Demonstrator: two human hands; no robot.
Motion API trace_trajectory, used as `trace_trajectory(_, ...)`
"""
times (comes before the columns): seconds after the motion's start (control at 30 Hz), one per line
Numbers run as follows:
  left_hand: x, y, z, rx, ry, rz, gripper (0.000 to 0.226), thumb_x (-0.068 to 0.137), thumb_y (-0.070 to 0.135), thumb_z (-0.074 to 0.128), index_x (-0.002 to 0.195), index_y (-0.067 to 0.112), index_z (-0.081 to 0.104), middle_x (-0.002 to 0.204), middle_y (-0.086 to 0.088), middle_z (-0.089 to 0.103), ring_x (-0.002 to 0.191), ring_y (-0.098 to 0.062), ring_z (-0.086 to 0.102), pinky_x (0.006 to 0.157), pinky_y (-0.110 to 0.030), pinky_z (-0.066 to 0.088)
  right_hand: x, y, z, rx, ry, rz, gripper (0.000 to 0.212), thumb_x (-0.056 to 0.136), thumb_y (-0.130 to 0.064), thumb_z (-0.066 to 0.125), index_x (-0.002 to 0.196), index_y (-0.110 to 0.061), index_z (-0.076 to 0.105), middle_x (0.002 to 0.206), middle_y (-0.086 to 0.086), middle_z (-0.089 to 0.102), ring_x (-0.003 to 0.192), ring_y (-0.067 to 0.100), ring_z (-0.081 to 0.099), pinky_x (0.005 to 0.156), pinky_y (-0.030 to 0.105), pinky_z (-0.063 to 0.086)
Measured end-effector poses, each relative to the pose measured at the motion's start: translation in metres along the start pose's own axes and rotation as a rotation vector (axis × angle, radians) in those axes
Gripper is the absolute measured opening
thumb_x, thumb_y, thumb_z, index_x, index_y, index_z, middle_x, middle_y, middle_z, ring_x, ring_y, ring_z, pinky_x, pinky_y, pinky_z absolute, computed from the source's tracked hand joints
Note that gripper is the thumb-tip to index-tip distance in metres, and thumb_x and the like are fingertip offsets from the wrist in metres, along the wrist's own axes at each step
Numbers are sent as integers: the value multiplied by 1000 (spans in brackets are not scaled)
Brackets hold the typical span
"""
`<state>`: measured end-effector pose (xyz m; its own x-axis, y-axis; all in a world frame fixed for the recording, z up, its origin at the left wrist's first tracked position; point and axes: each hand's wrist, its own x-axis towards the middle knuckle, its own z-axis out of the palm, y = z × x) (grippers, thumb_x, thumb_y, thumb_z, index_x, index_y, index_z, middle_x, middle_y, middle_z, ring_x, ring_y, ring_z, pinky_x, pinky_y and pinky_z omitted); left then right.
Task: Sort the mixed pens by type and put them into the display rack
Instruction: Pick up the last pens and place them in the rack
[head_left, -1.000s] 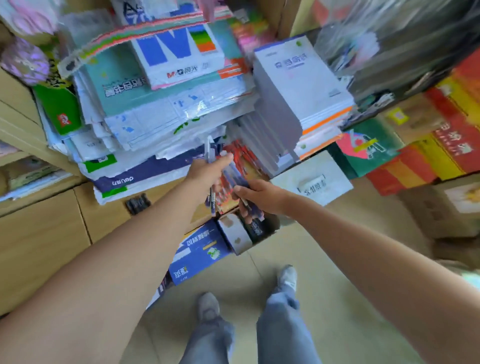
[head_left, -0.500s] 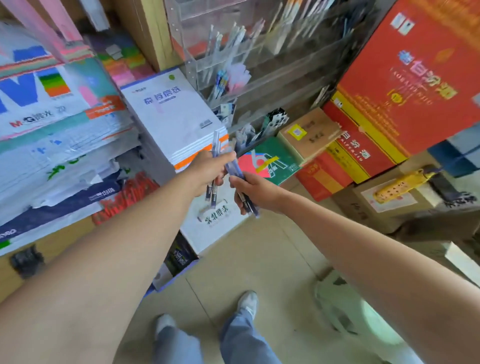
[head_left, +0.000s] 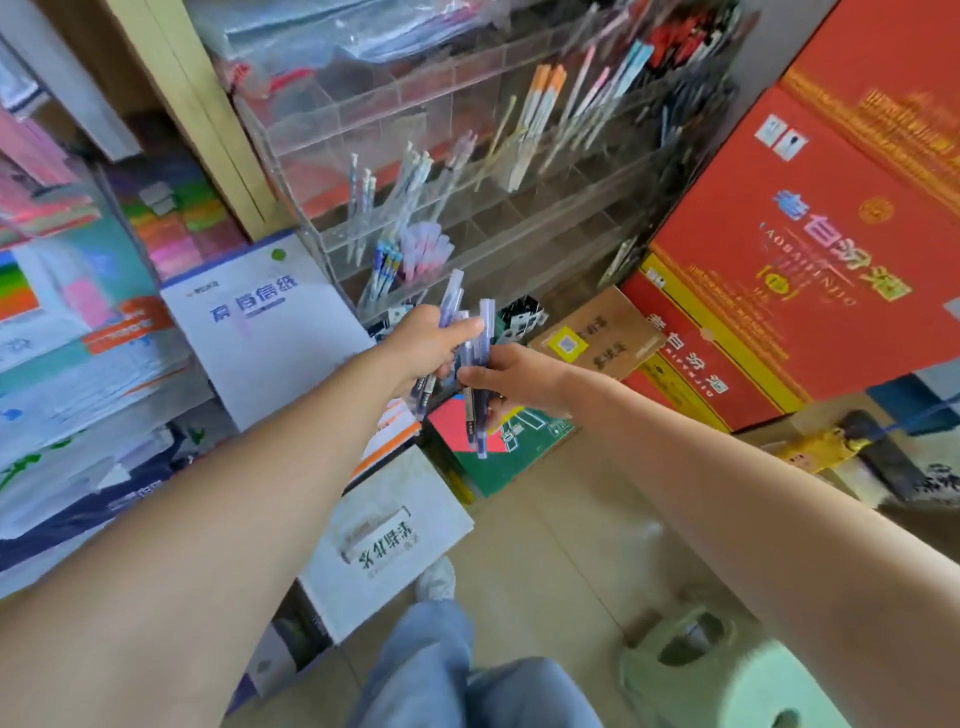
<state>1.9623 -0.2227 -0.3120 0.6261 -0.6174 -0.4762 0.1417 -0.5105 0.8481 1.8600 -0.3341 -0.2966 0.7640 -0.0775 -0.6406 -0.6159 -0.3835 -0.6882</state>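
Note:
My left hand (head_left: 426, 345) grips a small bunch of clear blue-purple pens (head_left: 451, 301), their caps pointing up towards the rack. Beside it and touching, my right hand (head_left: 511, 376) holds a few more of the same pens (head_left: 480, 415), whose tips hang below my fingers. Just beyond both hands stands the clear acrylic display rack (head_left: 467, 156) with tiered compartments. Some hold pastel pens, orange-capped pens and dark pens; several lower compartments look bare.
Stacked paper packs (head_left: 260, 322) and notebooks fill the shelves on the left. Large red cartons (head_left: 810, 249) rise on the right, with a brown box (head_left: 597, 332) and a green-and-red box (head_left: 498, 447) below the rack. A pale green stool (head_left: 727, 675) stands at bottom right.
My view has swung right and up from the paper stacks to the rack. Both hands, still holding pens, have moved closer to the rack's lower tiers.

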Motion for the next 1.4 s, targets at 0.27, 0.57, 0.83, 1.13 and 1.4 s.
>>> trace_trajectory(0.27,65,33,-11,-147,124,-76,14,97,20,47,85,12,48,67,-4,43,52,-17,40,57,-30,37,72,-6,-80,206,324,-48,24,92,-22,63,87,2,61,65,12,61,41,7,54,53,24,52)
trace_trajectory(0.57,111,30,-13,-265,250,-220,13,103,20,37,99,15,48,66,-5,52,56,-18,52,58,-30,42,165,-23,-156,296,517,-74,22,88,-27,68,72,-13,68,79,12,72,64,15,65,72,28,54)
trace_trajectory(0.83,127,24,4,-275,394,-344,19,103,19,38,108,8,53,69,-4,50,61,-14,50,52,-25,41,213,-13,-160,142,343,-61,29,87,-26,69,81,2,72,79,14,72,61,14,64,63,25,52)
trace_trajectory(1.13,127,34,13,-258,401,-362,18,103,23,38,109,13,52,73,-4,53,63,-13,52,59,-22,47,231,-4,-170,164,211,-55,26,87,-19,69,110,-7,63,93,5,68,73,15,67,75,24,57)
trace_trajectory(1.4,134,56,20,-62,217,-322,23,103,20,37,108,7,55,74,0,48,62,-12,44,56,-21,40,194,-15,-188,209,153,-278,30,84,-37,70,100,-17,53,86,2,60,64,11,55,56,28,47)
